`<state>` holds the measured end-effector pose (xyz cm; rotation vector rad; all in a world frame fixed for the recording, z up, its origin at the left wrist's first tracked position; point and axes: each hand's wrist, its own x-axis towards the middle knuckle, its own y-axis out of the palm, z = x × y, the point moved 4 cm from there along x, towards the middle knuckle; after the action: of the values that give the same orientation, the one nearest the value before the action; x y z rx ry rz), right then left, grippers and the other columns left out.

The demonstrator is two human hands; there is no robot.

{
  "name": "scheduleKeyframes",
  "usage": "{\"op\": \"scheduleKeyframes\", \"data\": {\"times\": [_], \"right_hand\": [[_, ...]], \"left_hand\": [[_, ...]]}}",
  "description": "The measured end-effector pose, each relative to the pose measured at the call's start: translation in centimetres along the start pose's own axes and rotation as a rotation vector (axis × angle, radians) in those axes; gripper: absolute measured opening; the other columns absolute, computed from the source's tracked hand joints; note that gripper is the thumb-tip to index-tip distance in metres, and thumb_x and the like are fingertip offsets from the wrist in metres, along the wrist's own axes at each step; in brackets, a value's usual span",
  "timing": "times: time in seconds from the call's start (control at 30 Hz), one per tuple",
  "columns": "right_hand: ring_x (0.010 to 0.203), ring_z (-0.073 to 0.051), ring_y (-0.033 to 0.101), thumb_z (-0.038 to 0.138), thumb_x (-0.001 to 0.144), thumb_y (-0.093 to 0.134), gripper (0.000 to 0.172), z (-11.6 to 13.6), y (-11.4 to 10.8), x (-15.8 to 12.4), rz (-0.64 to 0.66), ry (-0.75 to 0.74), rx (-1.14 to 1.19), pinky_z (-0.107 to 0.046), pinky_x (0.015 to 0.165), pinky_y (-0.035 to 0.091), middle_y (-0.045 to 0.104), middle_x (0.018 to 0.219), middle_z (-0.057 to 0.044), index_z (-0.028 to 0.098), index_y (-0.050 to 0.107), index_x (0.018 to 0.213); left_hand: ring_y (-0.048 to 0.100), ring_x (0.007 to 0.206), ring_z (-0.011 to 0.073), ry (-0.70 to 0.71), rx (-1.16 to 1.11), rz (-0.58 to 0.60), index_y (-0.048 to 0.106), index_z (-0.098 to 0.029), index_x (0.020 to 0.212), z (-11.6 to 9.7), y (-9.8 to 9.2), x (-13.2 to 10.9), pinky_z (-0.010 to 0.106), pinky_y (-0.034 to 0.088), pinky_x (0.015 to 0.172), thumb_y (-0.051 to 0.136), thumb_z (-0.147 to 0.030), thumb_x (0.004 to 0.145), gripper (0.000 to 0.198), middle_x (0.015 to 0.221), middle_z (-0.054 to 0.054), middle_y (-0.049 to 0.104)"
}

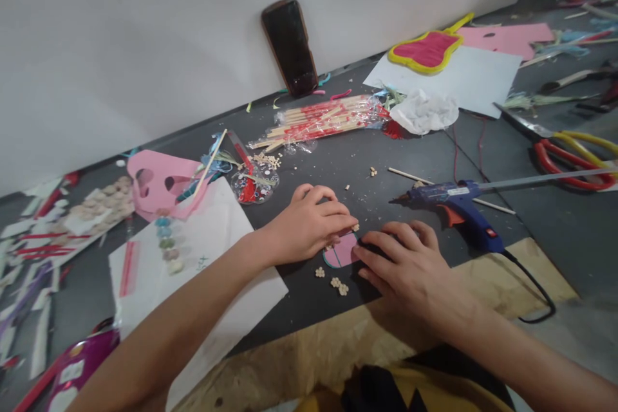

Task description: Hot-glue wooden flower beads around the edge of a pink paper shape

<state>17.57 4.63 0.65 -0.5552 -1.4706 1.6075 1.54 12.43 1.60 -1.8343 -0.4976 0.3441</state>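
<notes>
Bare hands at green-edged pink cutout (346, 251).
Left hand (316, 222) curled over it, right hand (408, 264) touching its edge; cannot tell whether either grips. Flower-shaped clusters (342, 289) near.

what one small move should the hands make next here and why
Perhaps nudge the small pale cluster with the left hand, whose fingers are right beside it near the far edge of the pink piece; the right hand, touching the piece's right side, could steady it.
</notes>
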Motion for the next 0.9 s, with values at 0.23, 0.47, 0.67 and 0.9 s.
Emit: {"op": "scheduleKeyframes", "data": {"times": [0.23, 0.47, 0.67, 0.9], "right_hand": [[0.100, -0.026, 0.053, 0.032, 0.092, 0.050, 0.019, 0.0, -0.2, 0.1, 0.007, -0.005, -0.006, -0.050, 0.087, 0.031, 0.068, 0.103, -0.001, 0.030, 0.066, 0.103], [0.101, -0.027, 0.055, 0.030, 0.091, 0.051, 0.019, 0.1, -0.6, 0.2, 0.065, 0.009, -0.012, -0.050, 0.088, 0.031, 0.067, 0.106, 0.000, 0.032, 0.064, 0.105], [0.100, -0.026, 0.054, 0.030, 0.093, 0.048, 0.019, 0.1, -0.4, 0.2, 0.058, 0.007, -0.001, -0.051, 0.087, 0.030, 0.068, 0.106, 0.000, 0.030, 0.064, 0.104], [0.101, -0.027, 0.055, 0.030, 0.091, 0.052, 0.018, 0.0, -0.7, 0.4, 0.052, 0.013, 0.024, -0.050, 0.087, 0.030, 0.068, 0.107, 0.001, 0.031, 0.065, 0.104]], "left_hand": [[0.041, 0.114, 0.0248, 0.026, 0.015, -0.014, 0.061, -0.029, 0.115, -0.5, 0.0, 0.5, 0.047, 0.022, 0.095, 0.046, -0.026, 0.095, 0.026, 0.123, 0.000, 0.064], [0.042, 0.114, 0.0239, 0.046, 0.008, -0.028, 0.062, -0.031, 0.114, -0.3, 0.4, 0.3, 0.047, 0.021, 0.095, 0.046, -0.026, 0.095, 0.025, 0.121, -0.001, 0.067], [0.042, 0.114, 0.0239, 0.037, 0.002, -0.026, 0.061, -0.030, 0.116, -0.2, 0.6, 0.2, 0.046, 0.021, 0.095, 0.047, -0.024, 0.094, 0.027, 0.123, -0.002, 0.065], [0.042, 0.114, 0.0247, -0.034, 0.025, -0.062, 0.059, -0.030, 0.119, -0.1, -0.8, -1.1, 0.047, 0.024, 0.096, 0.047, -0.023, 0.093, 0.029, 0.127, 0.001, 0.062]]}}
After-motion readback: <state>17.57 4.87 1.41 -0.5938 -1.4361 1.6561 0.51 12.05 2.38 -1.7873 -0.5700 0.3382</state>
